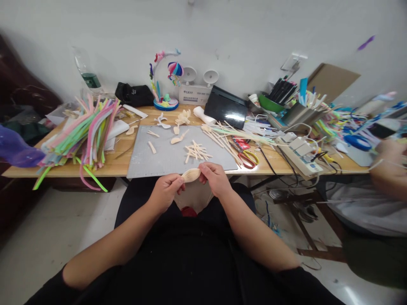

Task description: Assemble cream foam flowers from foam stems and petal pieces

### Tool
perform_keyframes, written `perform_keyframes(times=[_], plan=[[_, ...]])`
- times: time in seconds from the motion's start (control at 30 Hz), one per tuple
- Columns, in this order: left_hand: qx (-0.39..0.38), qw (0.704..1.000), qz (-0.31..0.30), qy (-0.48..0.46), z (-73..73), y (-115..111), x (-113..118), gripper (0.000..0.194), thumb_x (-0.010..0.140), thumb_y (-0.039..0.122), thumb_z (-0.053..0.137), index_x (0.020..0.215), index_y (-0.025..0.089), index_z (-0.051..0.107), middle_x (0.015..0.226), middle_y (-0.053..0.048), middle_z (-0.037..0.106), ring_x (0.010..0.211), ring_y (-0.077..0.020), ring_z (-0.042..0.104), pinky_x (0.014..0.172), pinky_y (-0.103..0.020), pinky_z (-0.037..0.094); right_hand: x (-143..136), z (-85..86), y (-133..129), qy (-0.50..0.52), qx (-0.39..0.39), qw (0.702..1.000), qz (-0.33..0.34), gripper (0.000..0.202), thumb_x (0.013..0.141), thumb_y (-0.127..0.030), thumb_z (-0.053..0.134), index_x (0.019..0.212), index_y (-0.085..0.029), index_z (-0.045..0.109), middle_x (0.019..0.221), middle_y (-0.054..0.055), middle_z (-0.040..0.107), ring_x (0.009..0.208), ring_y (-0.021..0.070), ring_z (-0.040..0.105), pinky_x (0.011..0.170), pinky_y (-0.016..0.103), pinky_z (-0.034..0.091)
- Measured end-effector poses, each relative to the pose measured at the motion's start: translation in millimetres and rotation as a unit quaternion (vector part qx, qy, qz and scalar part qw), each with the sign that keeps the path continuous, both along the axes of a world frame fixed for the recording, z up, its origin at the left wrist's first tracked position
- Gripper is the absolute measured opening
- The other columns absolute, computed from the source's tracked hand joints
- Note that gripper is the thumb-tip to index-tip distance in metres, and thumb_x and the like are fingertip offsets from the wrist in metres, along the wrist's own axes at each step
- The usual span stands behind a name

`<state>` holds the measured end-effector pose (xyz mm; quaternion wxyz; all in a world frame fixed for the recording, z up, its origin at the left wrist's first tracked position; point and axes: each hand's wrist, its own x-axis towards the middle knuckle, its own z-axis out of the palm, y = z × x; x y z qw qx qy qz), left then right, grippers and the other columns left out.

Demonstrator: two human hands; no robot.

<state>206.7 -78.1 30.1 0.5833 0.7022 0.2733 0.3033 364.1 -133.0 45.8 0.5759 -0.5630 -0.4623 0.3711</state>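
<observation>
A cream, ridged, petal-shaped piece (190, 175) is stretched between my hands just off the front edge of the table. My left hand (168, 189) pinches its left end between thumb and fingers. At the other end, the fingers of my right hand (215, 178) are closed on its tip. Beyond them, on a grey cutting mat (140, 156), lies a loose pile of short cream sticks (197, 151). A few cream shaped pieces (178, 138) rest farther back on the mat, near a cream petalled cluster (183, 117).
Bundled coloured fuzzy stems (85, 131) fill the left side. Scissors with red and yellow handles (249, 159) lie right of the mat. A power strip (300, 154) with cables sits farther right. Behind stand a decorated arch (165, 80) and a black box (226, 106). Another person's hand (389, 167) is at far right.
</observation>
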Motion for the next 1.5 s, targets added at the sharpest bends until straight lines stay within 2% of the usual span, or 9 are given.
perform_keyframes(times=[0.13, 0.4, 0.6, 0.7, 0.83, 1.0, 1.07, 1.33, 1.5], plan=[[-0.035, 0.999, -0.023, -0.021, -2.1, 2.4, -0.1, 0.028, 0.079, 0.031, 0.047, 0.059, 0.014, 0.056, 0.057, -0.001, 0.055, 0.051, -0.0094, 0.045, 0.052, -0.023, 0.033, 5.7, 3.5, -0.5, -0.054, -0.003, 0.998, 0.044, 0.038, 0.077, -0.04, 0.049, 0.048, -0.016, 0.043, 0.044, -0.005, 0.035, 0.044, 0.0053, 0.031, 0.044, 0.021, 0.023], [-0.125, 0.976, -0.108, -0.14, -3.6, 1.2, 0.3, 0.031, 0.074, 0.04, 0.053, 0.06, 0.013, 0.057, 0.059, -0.003, 0.054, 0.067, -0.0148, 0.051, 0.065, -0.027, 0.038, -9.1, -7.9, 5.3, 0.245, -0.022, 0.967, 0.072, 0.032, 0.07, -0.041, 0.055, 0.053, -0.017, 0.042, 0.043, -0.007, 0.032, 0.039, 0.0054, 0.03, 0.041, 0.021, 0.023], [-0.133, 0.983, -0.092, -0.084, -6.0, 5.0, 3.4, 0.03, 0.077, 0.038, 0.049, 0.061, 0.013, 0.055, 0.059, -0.001, 0.052, 0.055, -0.0099, 0.043, 0.058, -0.024, 0.034, -8.6, -3.0, 6.2, 0.084, 0.023, 0.994, 0.071, 0.04, 0.073, -0.049, 0.049, 0.049, -0.017, 0.045, 0.04, -0.005, 0.038, 0.04, 0.006, 0.035, 0.042, 0.021, 0.028], [-0.105, 0.988, -0.088, -0.074, -9.1, 6.3, 5.5, 0.029, 0.079, 0.035, 0.047, 0.062, 0.013, 0.055, 0.056, 0.001, 0.048, 0.054, -0.0092, 0.042, 0.056, -0.023, 0.033, -15.7, -5.2, 8.5, 0.071, 0.0, 0.991, 0.109, 0.038, 0.073, -0.047, 0.051, 0.051, -0.016, 0.05, 0.043, -0.003, 0.048, 0.043, 0.0077, 0.046, 0.046, 0.021, 0.036], [-0.034, 0.993, -0.094, -0.07, -7.4, 7.0, 6.3, 0.03, 0.08, 0.037, 0.045, 0.064, 0.014, 0.056, 0.054, 0.001, 0.048, 0.054, -0.0098, 0.044, 0.056, -0.023, 0.035, -30.0, -14.0, 12.4, 0.22, -0.034, 0.967, 0.121, 0.037, 0.073, -0.044, 0.051, 0.051, -0.015, 0.05, 0.04, -0.004, 0.046, 0.038, 0.0082, 0.046, 0.041, 0.021, 0.037], [0.215, 0.972, -0.068, -0.06, 4.1, 11.1, 7.8, 0.039, 0.079, 0.043, 0.044, 0.053, 0.017, 0.054, 0.051, 0.0, 0.05, 0.057, -0.012, 0.046, 0.073, -0.031, 0.039, -37.6, -16.4, 12.6, 0.348, -0.061, 0.931, 0.094, 0.027, 0.065, -0.04, 0.061, 0.057, -0.015, 0.054, 0.045, -0.004, 0.05, 0.04, 0.0063, 0.045, 0.041, 0.019, 0.038], [0.263, 0.961, -0.062, -0.062, 5.4, 12.8, 9.6, 0.04, 0.079, 0.046, 0.042, 0.054, 0.018, 0.054, 0.05, 0.0, 0.05, 0.058, -0.0124, 0.047, 0.08, -0.035, 0.037, -35.5, -14.9, 12.2, 0.359, -0.071, 0.927, 0.082, 0.025, 0.061, -0.038, 0.065, 0.059, -0.015, 0.055, 0.047, -0.005, 0.05, 0.041, 0.005, 0.044, 0.042, 0.018, 0.037], [0.095, 0.99, -0.085, -0.055, -4.8, 11.3, 13.3, 0.038, 0.081, 0.042, 0.042, 0.057, 0.015, 0.052, 0.056, -0.001, 0.05, 0.056, -0.0108, 0.047, 0.056, -0.024, 0.038, -22.9, -14.9, 15.3, 0.306, -0.05, 0.947, 0.083, 0.04, 0.07, -0.05, 0.052, 0.052, -0.014, 0.053, 0.041, -0.001, 0.052, 0.036, 0.0088, 0.048, 0.038, 0.02, 0.038], [0.075, 0.99, -0.091, -0.081, -4.1, 10.6, 16.8, 0.037, 0.078, 0.045, 0.045, 0.06, 0.014, 0.056, 0.059, -0.003, 0.053, 0.063, -0.0133, 0.05, 0.062, -0.026, 0.04, -24.9, -15.3, 17.8, 0.315, -0.033, 0.948, 0.018, 0.044, 0.071, -0.054, 0.049, 0.048, -0.016, 0.047, 0.036, -0.002, 0.049, 0.032, 0.0089, 0.045, 0.033, 0.021, 0.036]])
